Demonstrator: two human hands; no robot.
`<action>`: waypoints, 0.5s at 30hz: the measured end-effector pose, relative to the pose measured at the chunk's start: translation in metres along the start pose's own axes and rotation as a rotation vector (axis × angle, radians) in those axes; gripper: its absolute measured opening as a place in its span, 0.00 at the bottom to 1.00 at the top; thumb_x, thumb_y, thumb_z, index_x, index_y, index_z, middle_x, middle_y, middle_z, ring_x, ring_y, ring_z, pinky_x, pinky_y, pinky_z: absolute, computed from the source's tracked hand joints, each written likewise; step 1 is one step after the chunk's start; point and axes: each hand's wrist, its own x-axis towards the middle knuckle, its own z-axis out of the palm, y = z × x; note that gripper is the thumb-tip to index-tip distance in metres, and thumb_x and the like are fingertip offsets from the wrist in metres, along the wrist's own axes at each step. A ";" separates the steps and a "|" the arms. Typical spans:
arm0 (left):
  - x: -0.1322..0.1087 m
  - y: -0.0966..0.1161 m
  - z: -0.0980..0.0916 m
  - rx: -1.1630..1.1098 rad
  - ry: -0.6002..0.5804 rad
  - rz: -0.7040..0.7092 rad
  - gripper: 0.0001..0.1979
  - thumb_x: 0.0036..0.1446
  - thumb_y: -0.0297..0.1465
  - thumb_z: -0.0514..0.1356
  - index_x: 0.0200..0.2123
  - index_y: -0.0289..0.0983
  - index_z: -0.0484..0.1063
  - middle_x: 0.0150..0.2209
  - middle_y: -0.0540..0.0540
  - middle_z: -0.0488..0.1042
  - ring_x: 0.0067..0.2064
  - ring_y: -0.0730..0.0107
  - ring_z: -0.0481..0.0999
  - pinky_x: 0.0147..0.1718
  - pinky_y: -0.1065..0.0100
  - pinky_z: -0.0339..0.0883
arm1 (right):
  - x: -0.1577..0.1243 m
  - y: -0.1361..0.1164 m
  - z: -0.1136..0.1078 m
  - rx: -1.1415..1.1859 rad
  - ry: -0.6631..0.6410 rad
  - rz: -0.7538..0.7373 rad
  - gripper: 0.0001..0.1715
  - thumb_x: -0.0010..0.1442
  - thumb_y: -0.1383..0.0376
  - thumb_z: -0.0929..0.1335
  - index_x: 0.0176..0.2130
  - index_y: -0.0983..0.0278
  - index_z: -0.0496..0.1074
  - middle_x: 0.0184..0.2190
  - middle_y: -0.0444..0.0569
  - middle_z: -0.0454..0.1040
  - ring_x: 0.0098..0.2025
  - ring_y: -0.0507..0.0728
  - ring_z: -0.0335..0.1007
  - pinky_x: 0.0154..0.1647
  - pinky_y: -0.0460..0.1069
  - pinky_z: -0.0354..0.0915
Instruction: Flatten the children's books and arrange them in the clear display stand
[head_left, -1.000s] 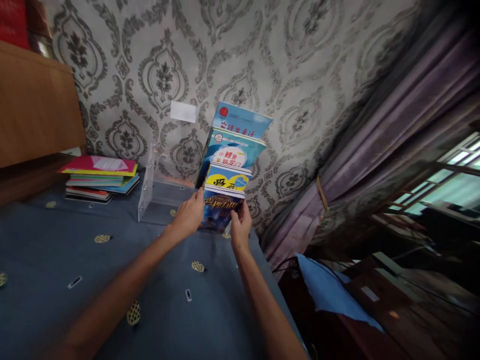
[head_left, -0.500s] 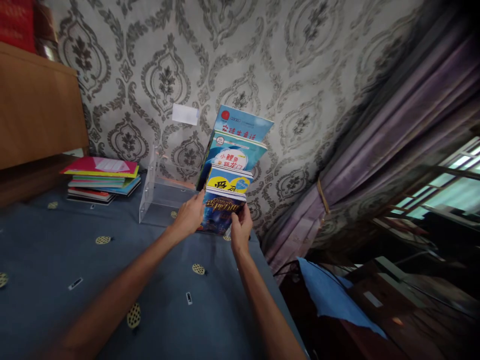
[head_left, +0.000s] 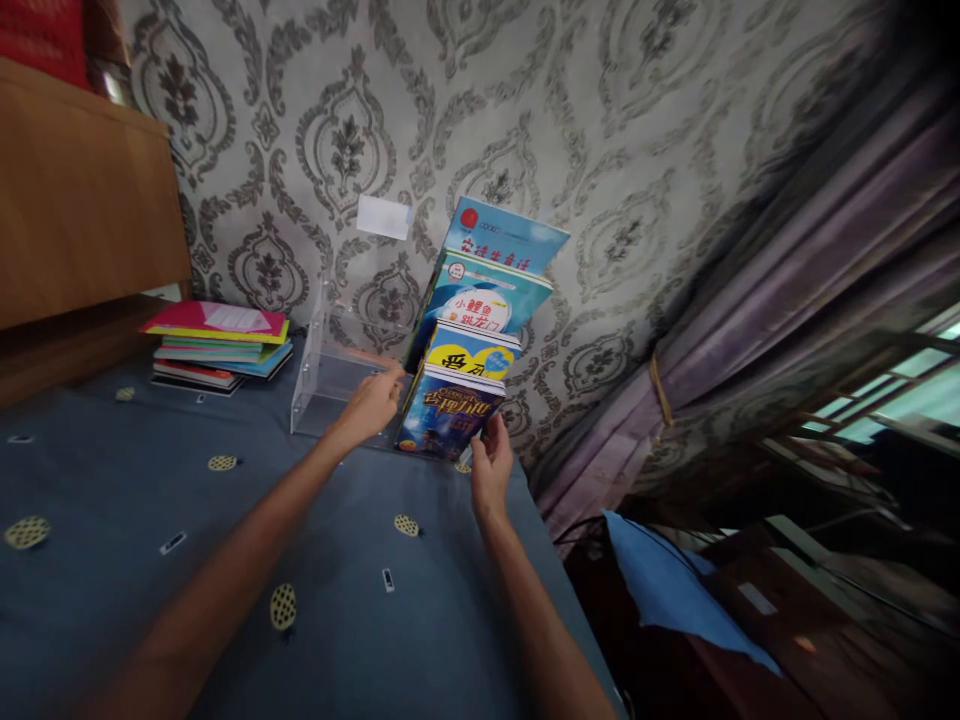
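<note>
A dark blue book [head_left: 448,412] with gold lettering leans at the front of a clear acrylic rack [head_left: 306,385]. Behind it, stepped upward, stand a yellow-and-blue book [head_left: 469,352], a teal book [head_left: 491,290] and a light blue book [head_left: 514,235]. My left hand [head_left: 369,405] is just left of the dark blue book, fingers stretched toward its edge and apart from it. At that book's lower right edge is my right hand [head_left: 491,468], thumb and fingers apart. Whether its fingertips touch the cover or rack I cannot tell.
A pile of books [head_left: 217,345], pink on top, lies at the left beside a wooden cabinet [head_left: 90,190]. Patterned wallpaper backs the blue cloth-covered surface [head_left: 330,560]. A purple curtain [head_left: 637,440] and a blue cloth [head_left: 667,590] are on the right.
My left hand has let go of the dark blue book's left edge and drawn slightly left. My right hand's grip has loosened and dropped a little. The book now leans in the rack.
</note>
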 end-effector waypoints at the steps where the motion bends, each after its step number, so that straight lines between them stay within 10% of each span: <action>1: -0.001 0.001 0.002 0.018 -0.001 0.008 0.22 0.62 0.22 0.50 0.58 0.36 0.69 0.51 0.41 0.79 0.50 0.63 0.79 0.52 0.63 0.71 | -0.001 0.000 0.000 0.003 -0.009 -0.008 0.41 0.57 0.58 0.65 0.66 0.68 0.59 0.67 0.62 0.61 0.68 0.65 0.59 0.68 0.65 0.54; 15: -0.020 -0.018 0.007 0.066 0.004 -0.001 0.21 0.63 0.23 0.50 0.57 0.35 0.69 0.51 0.41 0.79 0.52 0.62 0.78 0.53 0.64 0.69 | -0.032 0.019 -0.018 -0.120 -0.061 0.062 0.39 0.56 0.59 0.66 0.64 0.67 0.62 0.64 0.62 0.66 0.65 0.66 0.63 0.64 0.66 0.59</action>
